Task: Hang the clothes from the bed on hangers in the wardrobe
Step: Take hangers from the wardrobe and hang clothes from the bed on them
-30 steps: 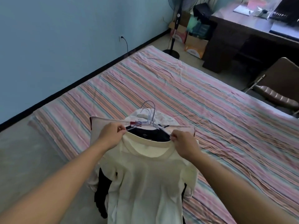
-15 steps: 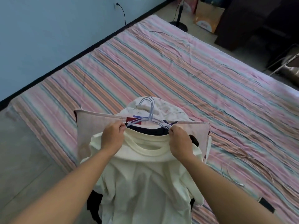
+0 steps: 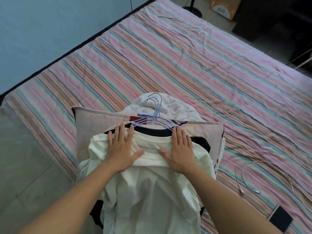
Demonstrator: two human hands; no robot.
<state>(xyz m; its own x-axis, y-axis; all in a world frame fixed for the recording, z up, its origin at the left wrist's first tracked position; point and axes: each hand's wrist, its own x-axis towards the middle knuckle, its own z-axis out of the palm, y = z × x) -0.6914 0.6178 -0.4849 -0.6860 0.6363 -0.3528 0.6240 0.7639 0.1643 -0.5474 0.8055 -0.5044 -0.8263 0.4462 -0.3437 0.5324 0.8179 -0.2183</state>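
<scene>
Pink, green and orange stripes run slantwise across the bed [image 3: 185, 65], which fills most of the view, with a blue wall [image 3: 42, 31] along its far left edge and grey floor [image 3: 25, 166] at its near left corner. At the near edge of the bed lies a pile of clothes on hangers, resting on a pale pillow [image 3: 94, 125] whose long side runs along that edge. On top is a cream T-shirt [image 3: 152, 191], its collar toward the middle of the bed and its body running back over the near edge toward the person, so its long axis points away from the camera. Under it a black garment [image 3: 152, 133] shows at the collar and at both sides lower down, and beneath that a white printed garment [image 3: 177, 108] bulges out toward the middle of the bed. Several light blue wire hangers [image 3: 156, 109] lie stacked together, their hooks pointing toward the middle of the bed.

Both hands lie flat on the cream T-shirt's shoulders, either side of the collar. The left hand [image 3: 122, 149] has its fingers straight and spread, pressing the cloth; the right hand [image 3: 180, 149] likewise presses with straight fingers, thumb turned in toward the collar. Neither grasps anything.

Near the right edge of the bed lie a thin white cable [image 3: 241, 181] and, closer to the near corner, a black phone [image 3: 281, 218].
</scene>
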